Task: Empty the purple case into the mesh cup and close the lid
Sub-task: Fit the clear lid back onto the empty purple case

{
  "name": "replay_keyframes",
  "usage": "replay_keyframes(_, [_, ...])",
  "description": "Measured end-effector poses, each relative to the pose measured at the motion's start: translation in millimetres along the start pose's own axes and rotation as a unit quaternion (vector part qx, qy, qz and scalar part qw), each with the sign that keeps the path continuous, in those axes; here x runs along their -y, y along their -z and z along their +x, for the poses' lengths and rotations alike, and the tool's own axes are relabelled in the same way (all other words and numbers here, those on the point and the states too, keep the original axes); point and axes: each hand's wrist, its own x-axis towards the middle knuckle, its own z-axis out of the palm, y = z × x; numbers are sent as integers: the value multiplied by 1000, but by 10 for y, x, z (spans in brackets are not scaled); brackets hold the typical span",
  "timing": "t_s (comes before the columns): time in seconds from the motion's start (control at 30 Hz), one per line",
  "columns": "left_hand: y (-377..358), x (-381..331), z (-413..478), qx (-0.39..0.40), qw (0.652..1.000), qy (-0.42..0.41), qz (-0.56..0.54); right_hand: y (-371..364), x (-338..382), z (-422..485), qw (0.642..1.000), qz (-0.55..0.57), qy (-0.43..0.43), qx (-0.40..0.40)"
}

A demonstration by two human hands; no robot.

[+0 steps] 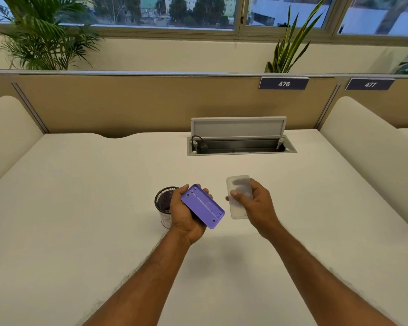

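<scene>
Head view: the left hand [186, 216] is closed around the purple case [203, 206], thumb on the case's far long edge and fingertips showing along its upper right edge. The case is lifted off the desk [80, 208], tilted, with its purple underside turned up toward the camera; that face shows two raised ribs and small round marks near the corners. Its contents cannot be seen from here.

The right hand [254, 205] grips the lid [239, 196], a frosted, translucent rounded rectangle, thumb pressed on the near face and fingers behind it, dimly visible through the plastic. The lid is held upright in the air, apart from the case, with a clear gap between the two.

The mesh cup [164, 203] stands upright on the desk just left of the left hand, partly hidden behind it, about midway between the desk's left and right edges and nearer the front edge than the back. Its dark mesh wall and open rim show; something pale lies low against its near side, too unclear to name.

Toward the desk's back edge, right of centre, a cable hatch [240, 142] sits open with its flap raised. Behind it the divider carries number plates 476 [283, 84] and 477 [370, 84]
</scene>
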Motion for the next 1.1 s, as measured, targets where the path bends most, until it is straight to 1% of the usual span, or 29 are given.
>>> replay_keyframes(0.07, [-10,35,10,-3,1000,-1,-4,-61,80,-16,999,-15,34,38])
replay_keyframes(0.1, [-13,48,17,-6,1000,-1,-5,-96,113,-26,997,-35,52,43])
replay_keyframes(0.2, [-30,76,30,-13,1000,-7,-7,-212,140,-46,979,-168,114,29])
replay_keyframes(0.23, [-36,85,36,-15,1000,-9,-8,-266,135,-57,971,-202,120,35])
replay_keyframes(0.33, [-51,122,43,-21,1000,-15,-1,-433,119,-108,966,-240,73,58])
replay_keyframes(0.37, [-54,137,40,-20,1000,-16,6,-479,111,-118,961,-260,71,58])
replay_keyframes(0.47, [-69,179,17,4,1000,-8,20,-588,91,-148,931,-345,105,53])
replay_keyframes(0.57, [-83,198,-17,33,999,10,19,-643,49,-181,907,-399,128,47])
replay_keyframes(0.63, [-80,205,-27,47,999,16,20,-653,32,-194,901,-410,134,48])
replay_keyframes(0.7, [-72,210,-33,59,998,18,25,-652,16,-201,903,-406,134,48])
replay_keyframes(0.87, [-47,213,8,45,998,21,34,-665,-15,-216,904,-403,134,54])
replay_keyframes(1.1, [9,242,60,69,997,30,25,-673,-21,-256,920,-365,137,51])
